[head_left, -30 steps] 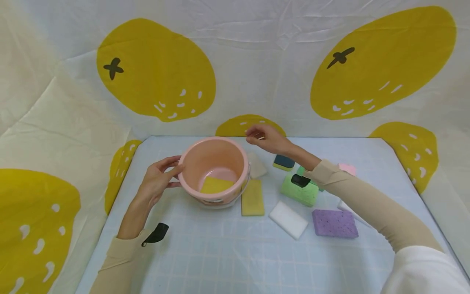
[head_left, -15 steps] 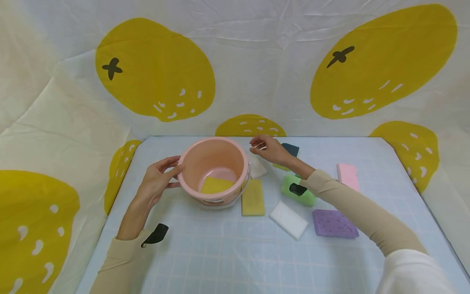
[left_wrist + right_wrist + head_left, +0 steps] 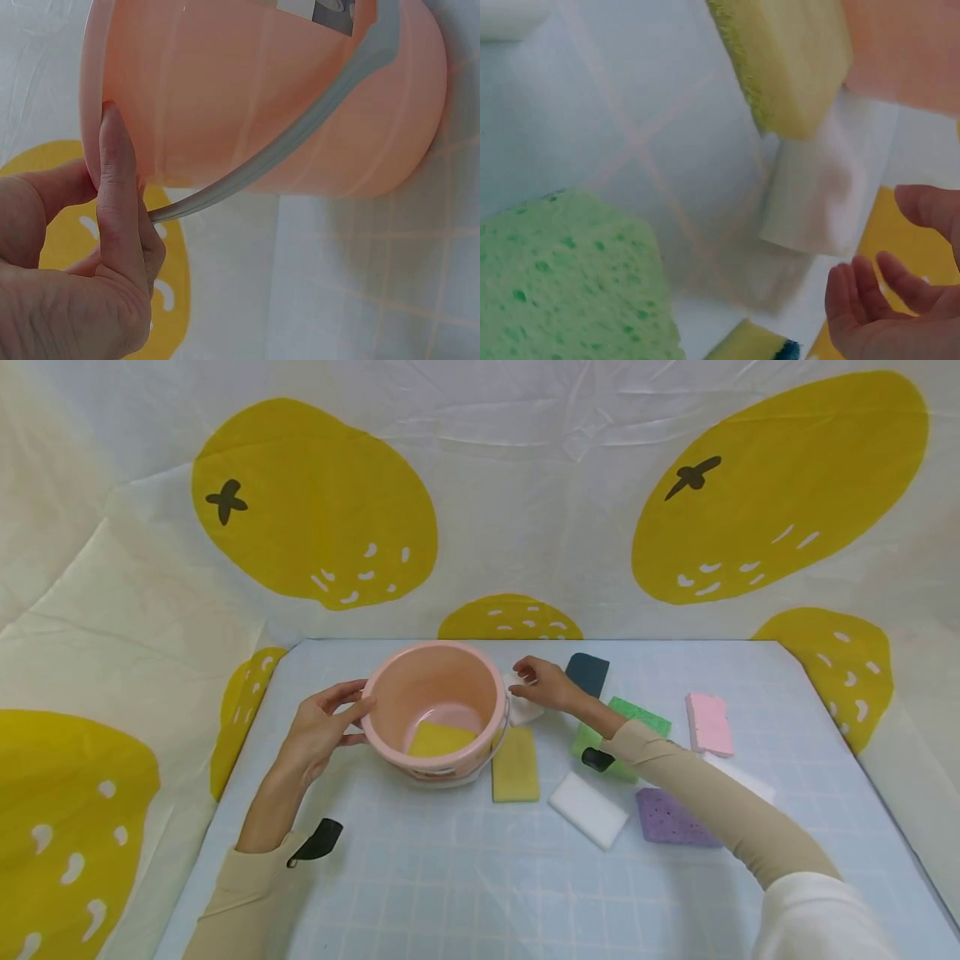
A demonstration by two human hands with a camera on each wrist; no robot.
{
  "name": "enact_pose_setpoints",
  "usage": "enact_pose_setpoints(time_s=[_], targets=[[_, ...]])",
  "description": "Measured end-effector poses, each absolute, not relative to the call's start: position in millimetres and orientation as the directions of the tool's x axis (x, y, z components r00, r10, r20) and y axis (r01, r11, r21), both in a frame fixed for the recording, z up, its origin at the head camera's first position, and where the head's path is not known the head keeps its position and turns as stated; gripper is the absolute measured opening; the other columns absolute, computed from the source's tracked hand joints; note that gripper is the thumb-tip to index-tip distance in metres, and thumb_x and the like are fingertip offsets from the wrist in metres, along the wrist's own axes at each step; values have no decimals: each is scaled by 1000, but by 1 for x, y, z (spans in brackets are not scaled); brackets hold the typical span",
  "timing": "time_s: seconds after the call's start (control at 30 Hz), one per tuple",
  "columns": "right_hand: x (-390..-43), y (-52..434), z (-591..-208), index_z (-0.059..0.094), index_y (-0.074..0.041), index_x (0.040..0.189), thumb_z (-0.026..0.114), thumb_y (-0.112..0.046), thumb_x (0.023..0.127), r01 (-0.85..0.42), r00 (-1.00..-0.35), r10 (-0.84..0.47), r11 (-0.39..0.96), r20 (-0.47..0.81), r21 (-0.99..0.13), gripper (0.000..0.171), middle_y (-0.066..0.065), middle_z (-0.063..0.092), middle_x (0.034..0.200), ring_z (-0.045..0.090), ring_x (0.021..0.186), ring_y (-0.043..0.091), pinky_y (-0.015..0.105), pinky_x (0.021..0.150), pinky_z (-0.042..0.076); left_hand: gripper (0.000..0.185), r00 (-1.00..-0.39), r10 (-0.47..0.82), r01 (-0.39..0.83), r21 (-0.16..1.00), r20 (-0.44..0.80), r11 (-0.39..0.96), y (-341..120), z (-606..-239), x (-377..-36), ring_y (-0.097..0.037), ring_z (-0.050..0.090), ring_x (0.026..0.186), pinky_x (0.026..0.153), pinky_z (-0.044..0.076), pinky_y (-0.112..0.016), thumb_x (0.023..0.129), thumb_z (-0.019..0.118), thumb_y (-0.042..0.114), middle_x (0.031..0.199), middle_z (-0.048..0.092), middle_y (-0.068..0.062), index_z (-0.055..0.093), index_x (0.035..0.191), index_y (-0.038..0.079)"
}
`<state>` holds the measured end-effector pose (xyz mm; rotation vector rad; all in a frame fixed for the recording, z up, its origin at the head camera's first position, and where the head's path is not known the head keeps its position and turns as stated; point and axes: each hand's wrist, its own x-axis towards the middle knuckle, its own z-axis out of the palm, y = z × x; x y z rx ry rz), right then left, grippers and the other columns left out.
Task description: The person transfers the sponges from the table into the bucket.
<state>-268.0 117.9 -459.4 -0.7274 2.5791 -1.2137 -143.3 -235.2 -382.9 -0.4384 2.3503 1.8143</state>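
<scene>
A pink bucket [image 3: 435, 693] stands on the table with a yellow sponge [image 3: 438, 739] lying in its bottom. My left hand [image 3: 326, 727] holds the bucket's left side, one digit pressed along the wall up to the rim. In the left wrist view the left hand [image 3: 105, 240] sits beside the bucket [image 3: 262, 90] and its grey handle [image 3: 300, 127]. My right hand [image 3: 536, 681] hovers with relaxed fingers just over a white sponge [image 3: 522, 708] right of the bucket. In the right wrist view the right hand [image 3: 892, 247] stays clear of the white sponge [image 3: 817, 187].
Loose sponges lie right of the bucket: an olive-yellow one [image 3: 515, 764], a white one [image 3: 588, 810], purple [image 3: 671, 818], green [image 3: 637, 717], pink [image 3: 708, 722] and dark teal [image 3: 587, 674]. A lemon-print cloth backdrop [image 3: 315, 502] closes off the back and sides.
My right hand has come down from above the bucket's far rim to just over the white sponge beside the bucket. My left hand and the bucket have stayed put.
</scene>
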Motion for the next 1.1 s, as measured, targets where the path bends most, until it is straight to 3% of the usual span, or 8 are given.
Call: enact_pose_setpoints(time_s=[0.3, 0.7, 0.87, 1.1], targets=[[-265, 113, -471, 50, 18, 131, 72, -7, 93, -345, -865, -501, 631, -25, -695, 50, 35, 59, 124, 59, 116, 44, 51, 101, 52, 57, -950, -141, -304, 925, -278, 227, -236, -384, -143, -12, 68, 90, 76, 63, -30, 98, 73, 29, 141, 52, -15, 54, 148, 9], [-262, 106, -466, 57, 14, 121, 73, -10, 91, -255, -905, -415, 699, -88, -668, 42, 30, 64, 118, 62, 107, 39, 47, 94, 55, 58, -953, -129, -298, 931, -276, 210, -238, -384, -142, -12, 68, 89, 75, 63, -31, 98, 73, 28, 140, 52, -15, 53, 149, 8], [-259, 106, -463, 58, 12, 120, 75, -10, 89, -218, -919, -382, 697, -96, -683, 42, 30, 65, 120, 63, 111, 40, 46, 95, 56, 56, -954, -128, -292, 933, -270, 210, -236, -386, -143, -12, 68, 89, 75, 63, -31, 98, 72, 26, 139, 52, -15, 53, 148, 8], [-266, 109, -455, 68, 8, 116, 71, -11, 95, -214, -922, -376, 697, -95, -685, 28, 23, 70, 112, 66, 107, 35, 40, 89, 58, 58, -953, -134, -295, 929, -271, 223, -236, -385, -143, -12, 68, 88, 75, 63, -30, 98, 73, 29, 139, 52, -15, 53, 148, 8]])
